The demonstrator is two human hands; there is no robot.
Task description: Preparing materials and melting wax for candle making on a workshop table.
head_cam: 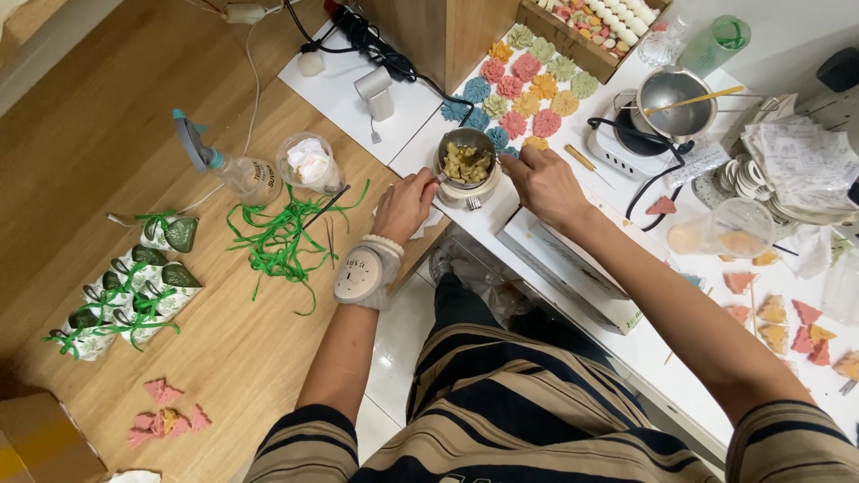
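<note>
A small metal cup filled with yellowish-green chunks sits on a pale base at the near edge of the white table. My left hand, with a pale padded band on its wrist, grips the cup's handle on its left side. My right hand rests against the cup's right side, fingers curled on the rim. Just behind the cup lie rows of flower-shaped pieces in red, orange, teal and green.
A metal pot with a wooden stick sits on a small white stove. A clear plastic cup and triangular pieces lie to the right. On the wooden table are green ribbons, a spray bottle and wrapped packets.
</note>
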